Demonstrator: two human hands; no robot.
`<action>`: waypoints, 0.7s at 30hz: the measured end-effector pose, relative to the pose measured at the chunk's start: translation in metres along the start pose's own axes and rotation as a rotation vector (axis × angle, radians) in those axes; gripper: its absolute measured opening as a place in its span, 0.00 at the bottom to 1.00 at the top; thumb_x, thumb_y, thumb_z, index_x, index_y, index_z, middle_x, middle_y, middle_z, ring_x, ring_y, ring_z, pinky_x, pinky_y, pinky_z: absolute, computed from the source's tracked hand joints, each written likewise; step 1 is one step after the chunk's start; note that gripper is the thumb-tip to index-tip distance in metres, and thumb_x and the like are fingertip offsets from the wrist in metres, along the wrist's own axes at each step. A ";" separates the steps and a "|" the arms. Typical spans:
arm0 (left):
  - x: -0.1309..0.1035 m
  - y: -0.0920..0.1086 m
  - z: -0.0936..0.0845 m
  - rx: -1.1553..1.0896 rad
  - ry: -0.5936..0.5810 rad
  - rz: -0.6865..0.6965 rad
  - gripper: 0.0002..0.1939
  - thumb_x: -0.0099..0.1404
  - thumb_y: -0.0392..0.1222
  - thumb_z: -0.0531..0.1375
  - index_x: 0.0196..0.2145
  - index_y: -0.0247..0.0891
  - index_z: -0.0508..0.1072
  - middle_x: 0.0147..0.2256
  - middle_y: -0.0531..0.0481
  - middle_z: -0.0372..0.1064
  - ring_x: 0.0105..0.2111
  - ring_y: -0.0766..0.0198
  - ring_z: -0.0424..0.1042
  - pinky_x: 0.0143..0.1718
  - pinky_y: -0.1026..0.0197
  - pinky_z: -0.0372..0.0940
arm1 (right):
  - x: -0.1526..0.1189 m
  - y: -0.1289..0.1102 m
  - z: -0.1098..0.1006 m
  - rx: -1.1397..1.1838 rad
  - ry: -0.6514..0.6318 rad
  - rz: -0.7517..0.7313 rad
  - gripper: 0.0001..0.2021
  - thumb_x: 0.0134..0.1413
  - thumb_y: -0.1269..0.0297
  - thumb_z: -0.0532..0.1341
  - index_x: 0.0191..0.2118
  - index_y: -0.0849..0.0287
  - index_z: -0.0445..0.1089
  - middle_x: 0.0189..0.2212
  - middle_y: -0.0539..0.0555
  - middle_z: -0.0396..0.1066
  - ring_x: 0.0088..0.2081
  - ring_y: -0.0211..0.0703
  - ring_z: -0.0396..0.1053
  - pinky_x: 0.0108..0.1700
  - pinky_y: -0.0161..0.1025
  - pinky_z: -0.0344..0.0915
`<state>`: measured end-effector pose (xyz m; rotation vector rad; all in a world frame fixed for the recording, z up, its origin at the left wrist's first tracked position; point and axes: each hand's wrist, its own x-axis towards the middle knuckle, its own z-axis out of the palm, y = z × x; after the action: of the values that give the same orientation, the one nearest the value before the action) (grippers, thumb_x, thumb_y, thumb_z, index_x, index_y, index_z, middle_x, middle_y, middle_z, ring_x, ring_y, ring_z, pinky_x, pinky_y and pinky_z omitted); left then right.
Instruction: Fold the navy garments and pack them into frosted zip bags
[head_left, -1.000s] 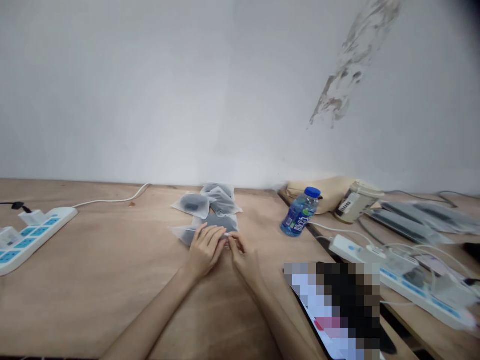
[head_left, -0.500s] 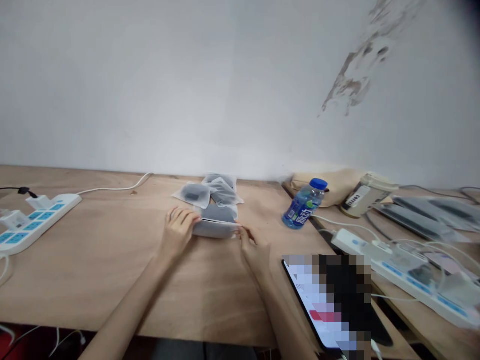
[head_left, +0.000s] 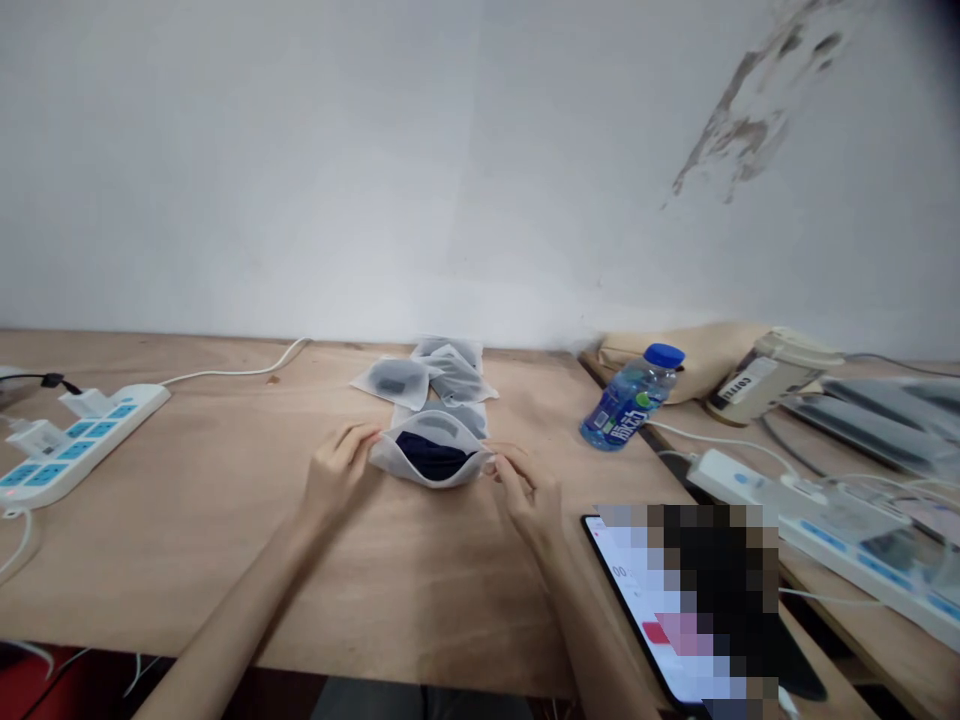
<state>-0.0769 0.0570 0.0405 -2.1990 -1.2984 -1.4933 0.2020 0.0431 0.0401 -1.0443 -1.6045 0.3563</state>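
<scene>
A frosted translucent pouch (head_left: 390, 462) gapes open towards me, with dark blue material (head_left: 435, 457) inside it. At its left corner, my left hand (head_left: 339, 468) pinches the edge. The fingers of my right hand (head_left: 523, 488) are closed on the opposite corner. Just behind lies another frosted pouch (head_left: 471, 415) with something dark in it, partly covered by the held one. Farther back, several similar pouches (head_left: 394, 380) overlap near the wall.
A blue-capped bottle (head_left: 630, 400) and a coffee cup (head_left: 772, 378) stand on the right. A phone (head_left: 637, 610) lies before them. Power strips sit at left (head_left: 82, 450) and right (head_left: 832, 545), with loose cables. More wrapped dark items (head_left: 870, 425) lie far right.
The held pouch's mouth has spread wide, showing the dark blue inside. My hands have moved slightly apart. The view has shifted a little, so the bottle and phone appear farther right.
</scene>
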 end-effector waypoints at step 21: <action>-0.026 0.014 0.006 -0.210 -0.053 -0.140 0.10 0.70 0.41 0.54 0.46 0.41 0.73 0.42 0.46 0.74 0.44 0.61 0.73 0.47 0.59 0.67 | 0.041 -0.044 0.028 -0.735 -0.798 -0.243 0.13 0.47 0.77 0.61 0.40 0.60 0.76 0.48 0.64 0.70 0.52 0.56 0.66 0.52 0.52 0.66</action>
<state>-0.0654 0.0376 0.0205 -2.3320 -1.3961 -1.7048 0.1589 0.0580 0.0883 -1.3054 -2.6757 -0.0176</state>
